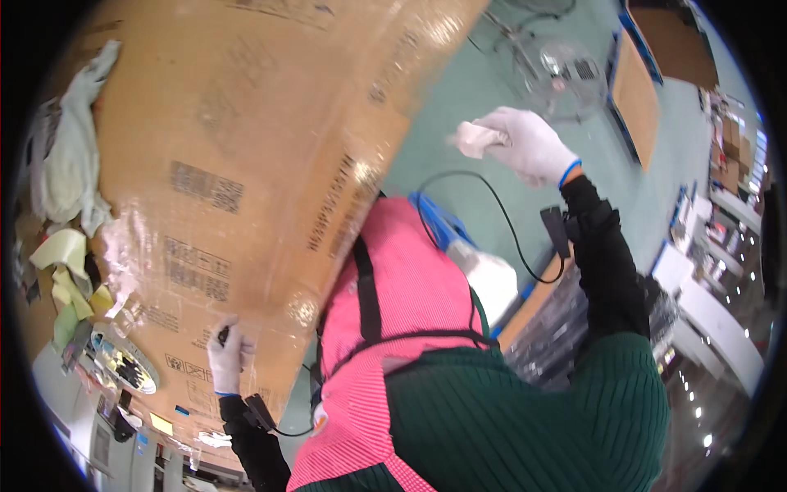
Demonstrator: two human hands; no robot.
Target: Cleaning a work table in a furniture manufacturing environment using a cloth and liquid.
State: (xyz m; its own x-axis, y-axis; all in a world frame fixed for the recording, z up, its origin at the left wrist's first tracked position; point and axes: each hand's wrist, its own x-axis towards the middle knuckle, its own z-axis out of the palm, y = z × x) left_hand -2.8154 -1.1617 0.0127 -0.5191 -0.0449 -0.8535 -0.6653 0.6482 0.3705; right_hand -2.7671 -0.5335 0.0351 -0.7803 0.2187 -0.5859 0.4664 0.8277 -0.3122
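Observation:
My left hand, in a white glove, is closed around a small black object whose kind I cannot make out. It is over the printed brown cardboard, a broad surface with shiny clear plastic on it. Out to the right, my right hand, gloved in white with a blue cuff edge, is raised above the green floor. Its fingers pinch a crumpled white piece, blurred, perhaps paper or cloth. A black device with a cable is strapped at my right wrist.
White cloth lies along the cardboard's left side, near yellow scraps and an oval dish-like item. A stand fan and a blue-edged board are at the far right. A white bag-like thing sits beside my body.

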